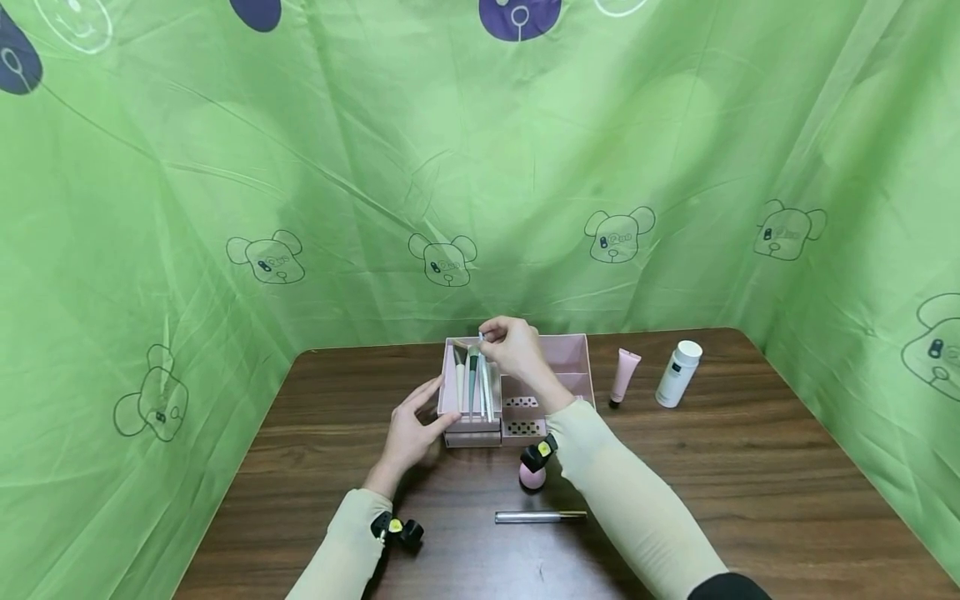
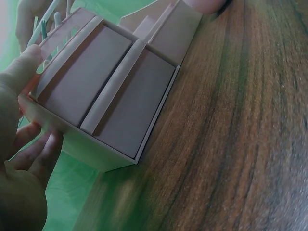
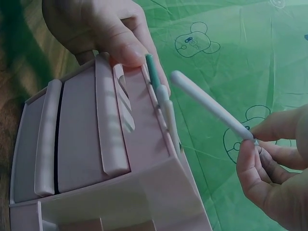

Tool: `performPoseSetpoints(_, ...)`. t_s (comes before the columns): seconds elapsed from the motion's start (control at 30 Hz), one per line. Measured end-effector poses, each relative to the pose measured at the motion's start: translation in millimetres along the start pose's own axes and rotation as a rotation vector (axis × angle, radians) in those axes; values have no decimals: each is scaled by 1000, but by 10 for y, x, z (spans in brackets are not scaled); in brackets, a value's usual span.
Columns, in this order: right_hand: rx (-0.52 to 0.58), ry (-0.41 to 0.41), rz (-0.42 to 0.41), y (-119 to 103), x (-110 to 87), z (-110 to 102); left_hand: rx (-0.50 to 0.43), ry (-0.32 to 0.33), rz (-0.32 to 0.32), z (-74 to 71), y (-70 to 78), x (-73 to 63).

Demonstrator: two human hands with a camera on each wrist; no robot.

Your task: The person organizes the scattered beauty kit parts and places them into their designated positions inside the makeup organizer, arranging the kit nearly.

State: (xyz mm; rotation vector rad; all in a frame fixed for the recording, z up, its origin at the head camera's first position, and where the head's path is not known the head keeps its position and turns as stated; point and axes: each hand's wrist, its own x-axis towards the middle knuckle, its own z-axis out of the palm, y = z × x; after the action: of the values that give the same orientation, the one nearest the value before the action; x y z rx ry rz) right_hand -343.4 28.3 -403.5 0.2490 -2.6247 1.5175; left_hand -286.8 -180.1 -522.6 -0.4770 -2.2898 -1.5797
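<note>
A pink cosmetics organizer [image 1: 583, 354] with two drawers stands at the table's back. Makeup brushes [image 1: 472, 379], some white and one green-handled, lean in its left top compartment. My left hand [image 1: 408, 429] holds the organizer's left front corner, thumb on the upper front edge and fingers along the side. Above that compartment, my right hand [image 1: 513, 346] pinches a slim white makeup brush [image 3: 209, 103] near one end. The brush slants with its rounded handle end toward the compartment; the fingers cover its other end.
A pink makeup sponge [image 1: 532, 477] sits in front of the organizer, below the right wrist. Nearer the front lies a silver tube [image 1: 528, 517] with a gold-coloured end. Right of the organizer are a pink squeeze tube [image 1: 624, 375] and a white bottle [image 1: 677, 377]. Green curtains [image 1: 360, 167] surround the table.
</note>
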Motion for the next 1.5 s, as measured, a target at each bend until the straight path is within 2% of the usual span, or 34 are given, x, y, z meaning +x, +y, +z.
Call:
performPoseSetpoints(0.53,-27,60,29,132,65,52,9,-6,-34,-13,-24,-20)
performPoseSetpoints(0.8,-68,71,52,200,81,79,-30,9,-5,15,-26,-19)
performPoseSetpoints(1.0,-66,84,43,213,96,78,19,2,-34,-8,-16,-9)
performPoseSetpoints(1.23,-63,90,36,216,56,49,-11,4,17,-18,-5,-27)
performPoseSetpoints(1.5,-29,111,23,223,40,22,40,4,-4,-24,-11,-22)
